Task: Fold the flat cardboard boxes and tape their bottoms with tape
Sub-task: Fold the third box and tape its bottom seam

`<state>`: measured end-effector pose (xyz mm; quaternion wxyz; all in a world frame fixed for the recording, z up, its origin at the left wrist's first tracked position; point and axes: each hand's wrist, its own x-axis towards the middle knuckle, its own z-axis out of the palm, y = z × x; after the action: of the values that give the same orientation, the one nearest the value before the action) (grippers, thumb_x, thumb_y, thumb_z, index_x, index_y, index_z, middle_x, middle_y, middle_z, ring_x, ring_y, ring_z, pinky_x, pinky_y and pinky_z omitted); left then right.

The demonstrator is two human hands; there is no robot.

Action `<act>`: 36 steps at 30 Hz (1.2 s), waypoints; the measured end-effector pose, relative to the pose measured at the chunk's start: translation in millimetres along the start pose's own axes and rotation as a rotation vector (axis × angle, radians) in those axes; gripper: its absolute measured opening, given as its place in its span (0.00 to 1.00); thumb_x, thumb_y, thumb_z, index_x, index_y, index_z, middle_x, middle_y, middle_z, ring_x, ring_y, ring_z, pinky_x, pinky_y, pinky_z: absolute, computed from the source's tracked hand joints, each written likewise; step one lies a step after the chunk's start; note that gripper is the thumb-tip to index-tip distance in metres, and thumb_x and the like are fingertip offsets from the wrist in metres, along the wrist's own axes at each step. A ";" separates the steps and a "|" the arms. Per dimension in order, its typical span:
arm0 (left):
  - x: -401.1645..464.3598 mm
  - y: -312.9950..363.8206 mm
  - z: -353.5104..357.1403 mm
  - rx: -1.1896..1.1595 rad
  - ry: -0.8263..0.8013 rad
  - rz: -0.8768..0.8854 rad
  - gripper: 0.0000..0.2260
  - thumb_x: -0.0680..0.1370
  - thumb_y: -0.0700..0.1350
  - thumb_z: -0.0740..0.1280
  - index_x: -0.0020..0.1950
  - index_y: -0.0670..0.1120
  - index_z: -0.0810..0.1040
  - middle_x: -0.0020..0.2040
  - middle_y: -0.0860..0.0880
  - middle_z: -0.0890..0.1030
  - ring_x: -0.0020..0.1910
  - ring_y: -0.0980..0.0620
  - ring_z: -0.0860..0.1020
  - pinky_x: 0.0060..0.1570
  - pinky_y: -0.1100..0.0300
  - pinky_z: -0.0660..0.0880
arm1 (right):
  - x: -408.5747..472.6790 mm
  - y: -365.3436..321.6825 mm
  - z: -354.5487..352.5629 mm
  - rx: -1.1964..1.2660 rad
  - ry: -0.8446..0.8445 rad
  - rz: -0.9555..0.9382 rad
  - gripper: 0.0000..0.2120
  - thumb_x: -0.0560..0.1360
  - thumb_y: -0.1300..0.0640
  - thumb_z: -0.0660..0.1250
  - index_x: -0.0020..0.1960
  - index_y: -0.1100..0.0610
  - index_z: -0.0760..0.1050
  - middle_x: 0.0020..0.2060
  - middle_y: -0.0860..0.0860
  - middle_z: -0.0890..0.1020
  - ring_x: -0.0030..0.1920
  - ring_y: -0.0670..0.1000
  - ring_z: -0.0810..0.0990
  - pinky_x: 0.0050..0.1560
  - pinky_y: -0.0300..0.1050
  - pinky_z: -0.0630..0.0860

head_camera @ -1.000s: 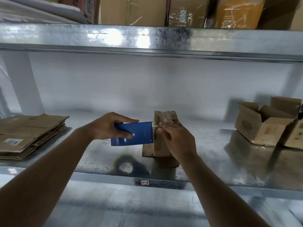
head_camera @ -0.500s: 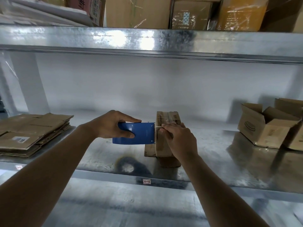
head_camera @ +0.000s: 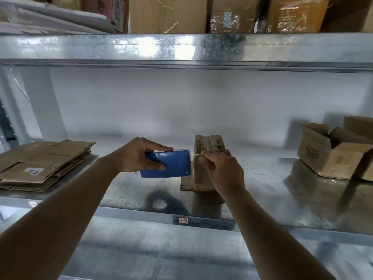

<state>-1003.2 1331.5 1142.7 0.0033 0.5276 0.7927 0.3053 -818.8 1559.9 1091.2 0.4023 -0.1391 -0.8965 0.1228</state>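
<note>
I view a steel shelf (head_camera: 262,199) from above and in front, its deck reflective, with an upper shelf (head_camera: 181,49) crossing the top of the frame. On the upper shelf stand several cartons (head_camera: 167,15), some wrapped in clear film. A white wall (head_camera: 181,106) closes the back of the bay.

At far left on the deck lies a stack (head_camera: 42,164) of flat cardboard, one sheet bearing a white label. At far right stand open boxes (head_camera: 333,154), flaps up, well apart from the work.

Near the centre stands the box (head_camera: 203,178), upright on the deck, a loose flap lying flat at its left foot. Its upper face is partly hidden by my right hand.

My left hand (head_camera: 139,156) grasps the dispenser (head_camera: 171,164), a blue tape cutter, thumb along its top edge and fingers curled over its side. Its toothed end points right and sits just beside the box's upper left edge.

My right hand (head_camera: 222,170) lies on the box's top, fingers fairly straight and pressing down at the edge nearest the teeth. A pale strip of tape (head_camera: 198,156) bunches there; I cannot tell whether the fingertips pinch it.

A small tag (head_camera: 183,220) marks the shelf's front rim, below a dark smudge (head_camera: 163,201) on the deck.
</note>
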 end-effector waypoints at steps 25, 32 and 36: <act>-0.8 -17.2 -4.5 0.021 0.023 -0.077 0.25 0.71 0.49 0.82 0.65 0.65 0.81 0.37 0.64 0.83 0.36 0.60 0.79 0.39 0.69 0.73 | 1.5 -13.3 5.5 -0.041 0.020 0.104 0.21 0.80 0.35 0.64 0.62 0.49 0.84 0.57 0.46 0.86 0.59 0.50 0.84 0.69 0.46 0.71; 12.2 -1.0 10.5 0.038 -0.009 -0.004 0.25 0.73 0.52 0.80 0.69 0.60 0.80 0.55 0.60 0.86 0.49 0.57 0.85 0.50 0.55 0.84 | 0.8 -30.2 12.5 -0.065 0.058 0.232 0.23 0.77 0.33 0.68 0.60 0.49 0.83 0.55 0.48 0.86 0.61 0.52 0.81 0.60 0.47 0.76; 20.4 5.0 20.2 0.097 0.034 0.039 0.25 0.74 0.51 0.79 0.70 0.57 0.80 0.54 0.65 0.83 0.47 0.67 0.82 0.50 0.65 0.82 | -1.1 -39.8 13.5 -0.122 0.068 0.296 0.24 0.75 0.34 0.71 0.58 0.51 0.83 0.57 0.51 0.85 0.64 0.54 0.80 0.63 0.50 0.78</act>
<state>-1001.5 1359.7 1135.2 -0.0414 0.5372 0.7961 0.2755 -834.3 1521.0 1094.9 0.4007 -0.2981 -0.8578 0.1212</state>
